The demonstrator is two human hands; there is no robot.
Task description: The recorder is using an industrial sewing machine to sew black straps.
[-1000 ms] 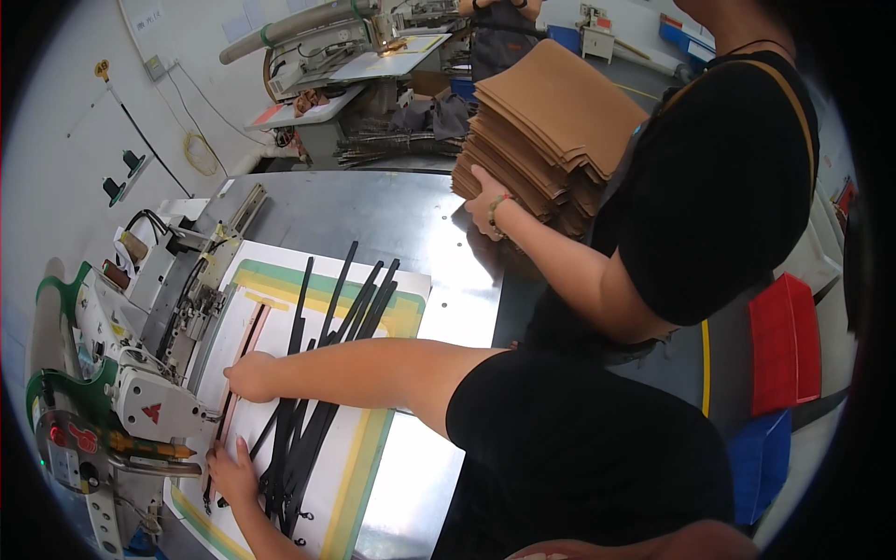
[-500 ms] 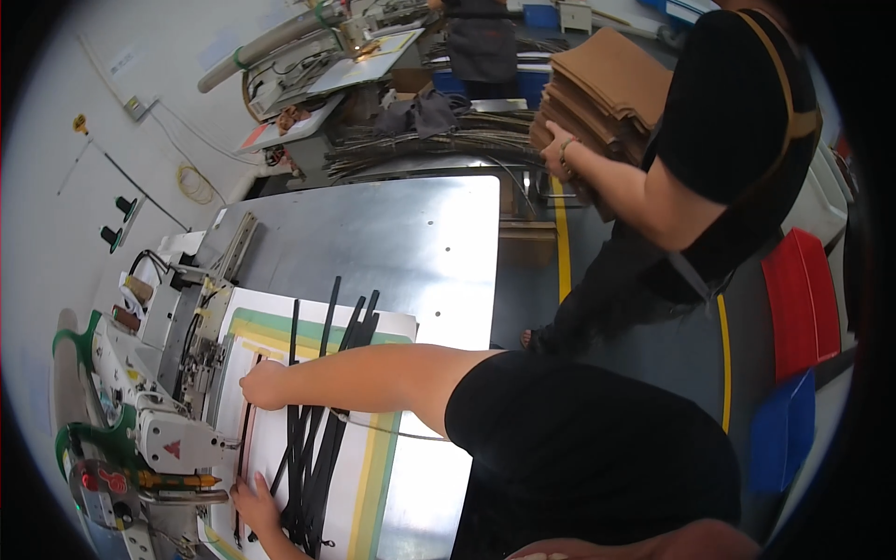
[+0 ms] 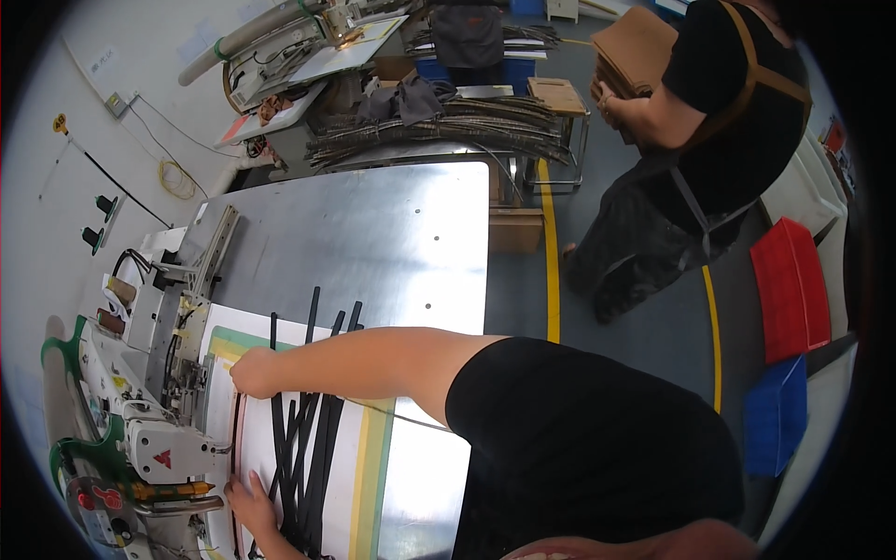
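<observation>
My right hand [image 3: 252, 371], at the end of my arm reaching in from the right, is closed on the upper end of a narrow dark strip [image 3: 235, 420]. The strip lies lengthwise on a white board [image 3: 350, 457] with yellow and green bands along its edges. Lower down, my left hand [image 3: 252, 506] rests on the board beside the strip's lower part, fingers apart. Several loose black straps [image 3: 322, 439] lie in a crossing bundle just right of both hands, partly under my right forearm. Close on the left stands the white head of a sewing machine [image 3: 163, 453].
A bare metal tabletop [image 3: 355, 233] extends beyond the board. Another person [image 3: 719, 140] stands on the right, holding stacked brown sheets [image 3: 635, 47]. Red [image 3: 791, 289] and blue [image 3: 777, 415] bins line the right side. Long dark strips [image 3: 439, 131] are piled behind the table.
The view has shifted slightly. The other person has moved farther back to the right with the brown sheets, uncovering a small wooden-topped stand. My hands keep nearly the same places at the strip.
</observation>
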